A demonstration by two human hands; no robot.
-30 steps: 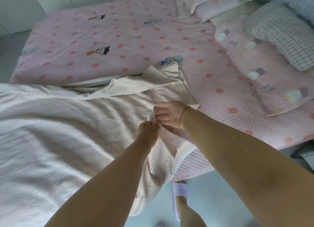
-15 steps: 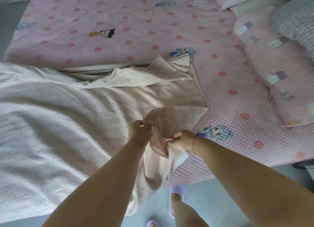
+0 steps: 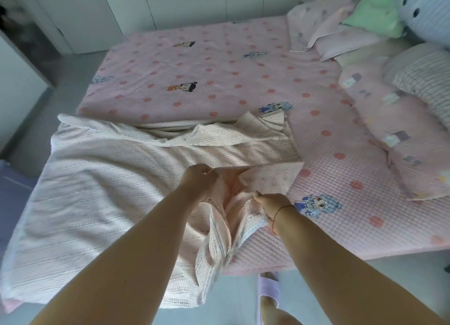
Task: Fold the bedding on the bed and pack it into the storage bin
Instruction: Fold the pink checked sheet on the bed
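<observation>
The blanket edge, pinched by left hand and right hand, had been drawn apart, so folding was barely begun.

walls: white cabinet doors | floor: pale grey tile | light: soft daylight

One bed, under one pink dotted sheet. One pale woven blanket, spread and partly bunched. Two hands, left and right, one red string on the right wrist. Five cartoon figures printed on the sheet (a sixth perhaps at the left edge, too blurred to count). About six pillows and cushions heaped at the right. One lilac slipper on the floor.
</observation>
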